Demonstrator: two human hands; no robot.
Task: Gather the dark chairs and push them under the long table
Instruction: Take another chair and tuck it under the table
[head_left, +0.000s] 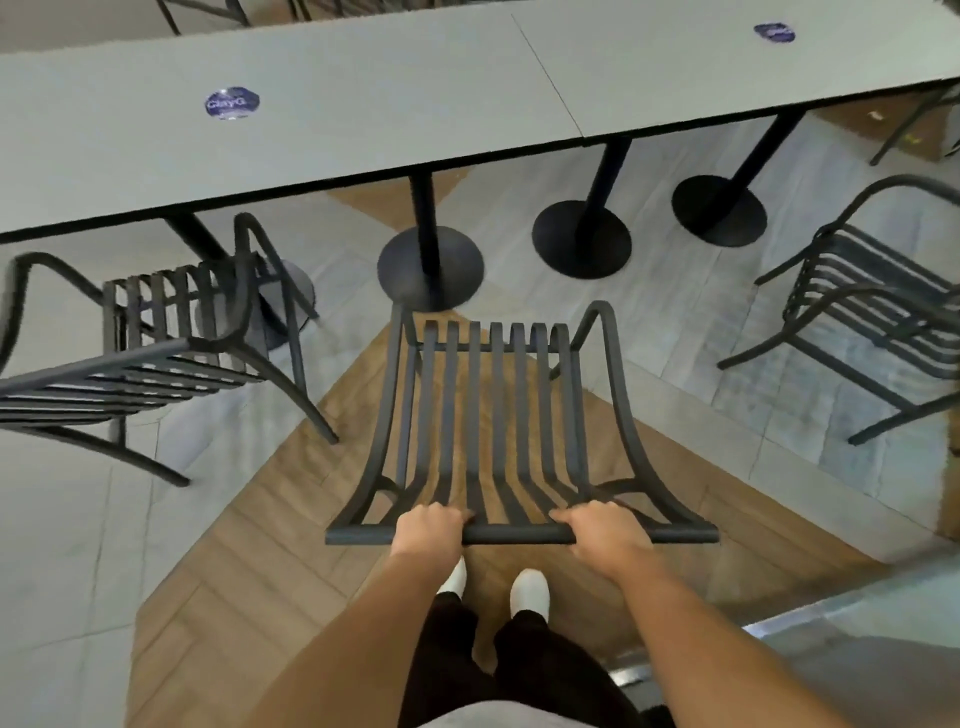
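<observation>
Basically one view, head camera. Both hands sit on the top back rail of the middle dark chair (493, 415): left hand (427, 530) and right hand (605, 530), each grip closed round the rail, fingers curled over the front. The chair stands on the wood floor strip, facing the long surface (311, 104), with its seat front near a pedestal base (430, 267), not yet under. Two more dark chairs wait: left chair (156, 332), partly under the edge and angled, and right chair (862, 312), well apart and turned away. Slatted metal frame, so it looks rigid and moderately heavy, likely to scrape rather than glide. The top rail is the best hold; push evenly and steer clear of the pedestal.
</observation>
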